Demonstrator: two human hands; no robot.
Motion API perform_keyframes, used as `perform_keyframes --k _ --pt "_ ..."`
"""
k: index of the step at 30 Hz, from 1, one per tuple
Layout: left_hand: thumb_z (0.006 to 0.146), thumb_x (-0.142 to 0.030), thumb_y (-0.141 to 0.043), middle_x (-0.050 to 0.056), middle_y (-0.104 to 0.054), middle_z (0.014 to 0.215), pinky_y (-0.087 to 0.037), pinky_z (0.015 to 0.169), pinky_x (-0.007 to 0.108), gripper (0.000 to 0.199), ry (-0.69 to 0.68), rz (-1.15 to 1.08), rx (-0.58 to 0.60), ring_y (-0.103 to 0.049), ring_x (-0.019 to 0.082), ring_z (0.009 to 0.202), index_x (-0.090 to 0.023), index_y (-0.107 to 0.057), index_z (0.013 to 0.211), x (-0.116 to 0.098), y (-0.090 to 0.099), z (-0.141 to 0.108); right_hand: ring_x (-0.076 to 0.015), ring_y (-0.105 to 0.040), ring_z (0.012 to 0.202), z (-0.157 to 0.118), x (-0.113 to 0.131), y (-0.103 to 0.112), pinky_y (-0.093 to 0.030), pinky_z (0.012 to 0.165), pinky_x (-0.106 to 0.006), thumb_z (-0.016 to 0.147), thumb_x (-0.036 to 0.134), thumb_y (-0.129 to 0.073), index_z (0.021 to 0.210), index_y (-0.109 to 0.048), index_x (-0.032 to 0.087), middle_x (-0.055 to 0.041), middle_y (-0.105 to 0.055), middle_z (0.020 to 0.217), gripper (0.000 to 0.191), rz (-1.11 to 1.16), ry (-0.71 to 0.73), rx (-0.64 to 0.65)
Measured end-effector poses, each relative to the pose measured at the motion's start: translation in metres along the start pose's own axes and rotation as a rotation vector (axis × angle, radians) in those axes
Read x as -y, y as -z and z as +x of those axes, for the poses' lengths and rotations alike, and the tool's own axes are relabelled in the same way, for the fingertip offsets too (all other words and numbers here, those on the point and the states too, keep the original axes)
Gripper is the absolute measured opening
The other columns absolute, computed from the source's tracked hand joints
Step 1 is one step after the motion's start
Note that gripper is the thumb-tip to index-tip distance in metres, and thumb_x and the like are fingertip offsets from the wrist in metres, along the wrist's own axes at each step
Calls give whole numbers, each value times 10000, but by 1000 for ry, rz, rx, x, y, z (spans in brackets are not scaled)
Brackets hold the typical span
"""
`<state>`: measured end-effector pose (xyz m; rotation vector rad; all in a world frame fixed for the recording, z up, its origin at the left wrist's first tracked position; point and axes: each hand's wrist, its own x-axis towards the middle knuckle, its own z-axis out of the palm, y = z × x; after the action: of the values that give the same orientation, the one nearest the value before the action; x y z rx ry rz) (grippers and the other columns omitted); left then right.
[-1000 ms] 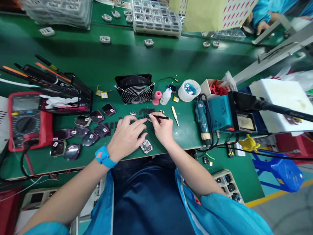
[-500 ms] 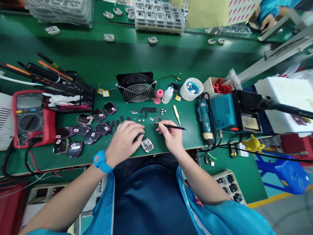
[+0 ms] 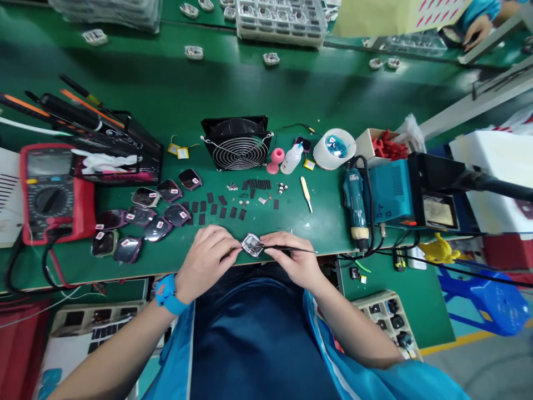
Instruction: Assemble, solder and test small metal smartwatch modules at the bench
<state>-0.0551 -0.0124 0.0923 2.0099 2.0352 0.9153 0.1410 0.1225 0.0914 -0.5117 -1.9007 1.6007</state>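
At the bench's front edge, my left hand (image 3: 208, 256) pinches the left corner of a small open watch case (image 3: 252, 245). Its pale rim and the circuit parts inside face up. My right hand (image 3: 295, 260) is closed round slim black tweezers (image 3: 287, 248), whose tip reaches into the case from the right. The fingertips of this hand are close to the case's right side; whether they touch it I cannot tell. Beyond my hands lie several small black pads (image 3: 223, 212) and tiny metal parts (image 3: 262, 200). A blue band (image 3: 170, 294) circles my left wrist.
Several dark watch faces (image 3: 156, 228) and a red multimeter (image 3: 56, 194) lie left. A fan (image 3: 239, 145), white bottle (image 3: 292, 158), white tub (image 3: 331, 158) and cream-handled tool (image 3: 306, 193) stand or lie beyond. A teal electric screwdriver (image 3: 355, 208) and soldering station (image 3: 391, 191) are right.
My left hand has taken hold of the watch case at its left corner. My right hand has come down towards it, bringing the tweezers' tip into the case. The whole view has shifted slightly.
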Motion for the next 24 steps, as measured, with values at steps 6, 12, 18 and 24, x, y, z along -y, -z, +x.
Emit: perform_keyframes --k 6,12,18,24 --pt "960 -222 -675 89 -732 1119 -531 967 426 20 -17 -72 -14 -666 255 1129 -208 -663 952 -2 2 -7 -241 -786 1023 -8 1 -7 -654 910 -402 963 163 -687 1000 -786 223 -75 -818 946 121 -94 144 32" --pt "970 -124 -637 59 -761 1203 -584 973 393 187 -117 -159 10 -696 216 1175 -248 -698 1097 -4 -4 -5 -252 -783 1058 -16 -3 -17 -654 933 -406 966 123 -662 1105 -779 226 -83 -821 972 209 -163 251 -5" --pt "947 -104 -674 94 -755 1175 -589 937 382 147 -160 -122 -38 -696 225 1143 -203 -700 1052 -4 -7 -6 -252 -788 1046 -18 -4 -19 -659 926 -394 963 100 -658 1123 -764 195 -109 -821 987 215 -225 308 -18" --pt "954 -114 -661 88 -749 1178 -579 936 380 137 -154 -116 -24 -688 221 1132 -208 -704 1044 -4 -6 -5 -262 -753 1150 -26 -12 -18 -649 990 -427 953 66 -645 1181 -753 206 -114 -808 1104 288 -284 348 42"
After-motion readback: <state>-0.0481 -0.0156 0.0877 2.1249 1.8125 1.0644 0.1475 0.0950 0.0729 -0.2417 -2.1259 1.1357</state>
